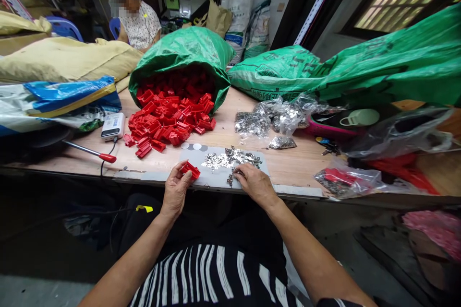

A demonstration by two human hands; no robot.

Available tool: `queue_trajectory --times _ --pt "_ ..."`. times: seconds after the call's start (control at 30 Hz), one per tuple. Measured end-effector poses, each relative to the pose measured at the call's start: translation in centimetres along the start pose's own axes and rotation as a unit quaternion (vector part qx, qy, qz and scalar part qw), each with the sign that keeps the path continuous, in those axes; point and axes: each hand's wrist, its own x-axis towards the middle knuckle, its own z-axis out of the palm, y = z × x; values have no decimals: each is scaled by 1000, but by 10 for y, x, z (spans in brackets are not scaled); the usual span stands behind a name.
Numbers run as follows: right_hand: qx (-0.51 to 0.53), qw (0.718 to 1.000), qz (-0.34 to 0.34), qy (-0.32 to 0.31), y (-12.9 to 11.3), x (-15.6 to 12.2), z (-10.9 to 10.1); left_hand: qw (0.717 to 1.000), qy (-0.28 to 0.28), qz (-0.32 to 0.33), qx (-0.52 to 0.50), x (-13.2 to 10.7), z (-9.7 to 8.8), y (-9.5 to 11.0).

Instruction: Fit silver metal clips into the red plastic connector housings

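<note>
My left hand (175, 191) is closed around a small red plastic part (190, 170) at the near edge of the wooden table (295, 160). My right hand (255, 182) rests on a grey mat (194, 156), its fingers pinched at a scatter of small silver metal pieces (230, 158); what they grip is too small to make out. Behind the mat a heap of red plastic parts (169, 117) spills from an open green sack (183, 50).
Clear bags of metal pieces (273, 117) lie right of the heap. A white device (112, 125) and a red-handled tool (91, 152) sit to the left. More green sacks (360, 67) and clutter fill the right side. Another person (137, 17) sits beyond the table.
</note>
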Motion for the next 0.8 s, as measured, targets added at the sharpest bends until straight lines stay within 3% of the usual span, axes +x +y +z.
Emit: queue_trajectory --times 0.17,0.4,0.8 --pt "11 1000 0 10 0 -1 -1 1000 3 1 0 0 0 0" --pt "89 988 -112 -51 -4 -3 -2 1000 4 1 -2 -1 1 2" --pt "47 993 -80 -76 -6 10 -4 1000 6 2 -6 -1 1 2"
